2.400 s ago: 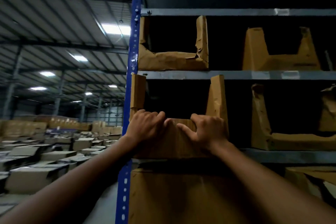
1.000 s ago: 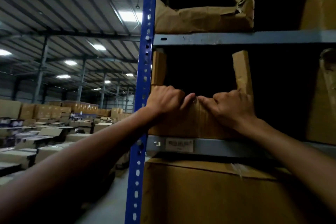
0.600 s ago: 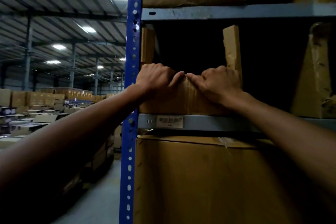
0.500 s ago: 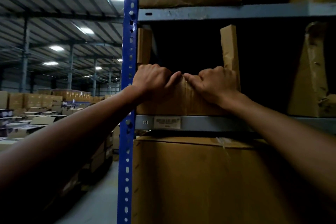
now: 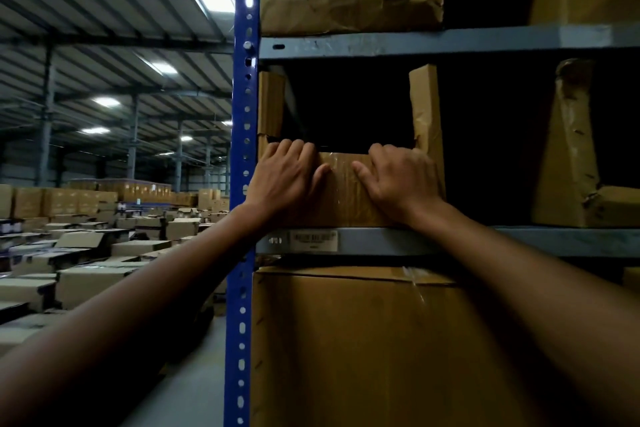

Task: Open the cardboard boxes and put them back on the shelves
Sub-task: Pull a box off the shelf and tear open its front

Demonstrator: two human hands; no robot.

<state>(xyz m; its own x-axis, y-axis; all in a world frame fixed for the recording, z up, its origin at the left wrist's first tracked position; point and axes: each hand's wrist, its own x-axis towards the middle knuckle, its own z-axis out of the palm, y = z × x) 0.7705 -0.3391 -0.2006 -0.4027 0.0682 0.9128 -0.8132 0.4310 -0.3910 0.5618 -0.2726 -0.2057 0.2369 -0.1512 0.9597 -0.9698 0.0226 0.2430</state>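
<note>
A cut-open cardboard box point(image 5: 341, 191) stands on the middle shelf point(image 5: 381, 241) against the blue upright, its low front panel taped and two tall corner strips rising behind. My left hand point(image 5: 285, 177) lies flat on the left of that front panel, fingertips at its top edge and thumb spread. My right hand point(image 5: 398, 177) presses the right side of the panel with its fingers bent over the top edge. The box's inside is dark.
A blue perforated upright point(image 5: 244, 184) borders the rack on the left. A torn open box point(image 5: 346, 7) sits on the shelf above, another open box point(image 5: 575, 177) to the right, and a large closed carton point(image 5: 363, 350) below. Several cartons point(image 5: 86, 253) cover the floor at left.
My hands have moved apart along the front panel. The left hand went from gripping the edge to lying flatter. The box sits further back on the shelf than 2.4 s ago.
</note>
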